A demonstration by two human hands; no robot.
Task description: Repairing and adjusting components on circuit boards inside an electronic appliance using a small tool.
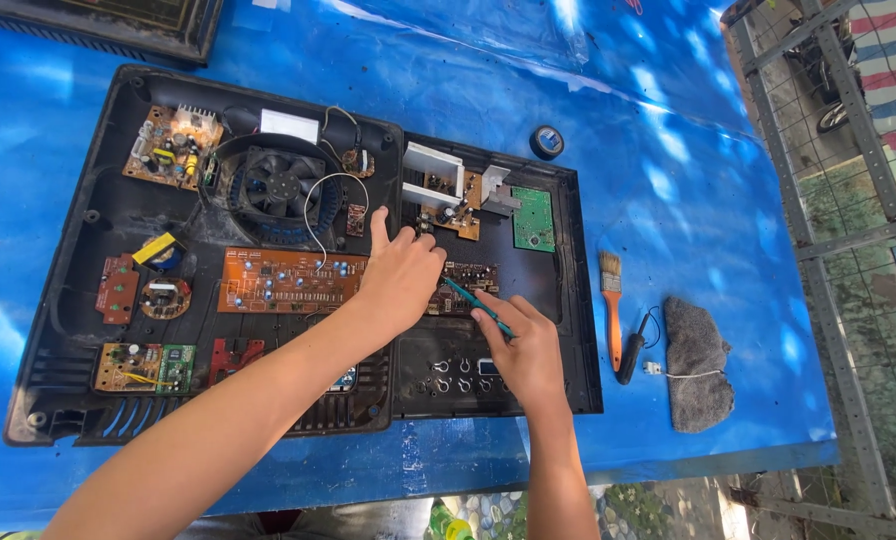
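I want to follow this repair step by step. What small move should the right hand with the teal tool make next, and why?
Probably a short push of the teal tool forward so its tip seats on the dark circuit board. The right hand holds it like a pen, tip already at that board's edge, while the left hand presses down beside it, steadying the long orange circuit board.

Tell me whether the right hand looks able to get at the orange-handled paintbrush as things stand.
Probably yes, once freed: the paintbrush lies on bare blue table just right of the right hand, nothing between them. But that hand holds a thin teal tool.
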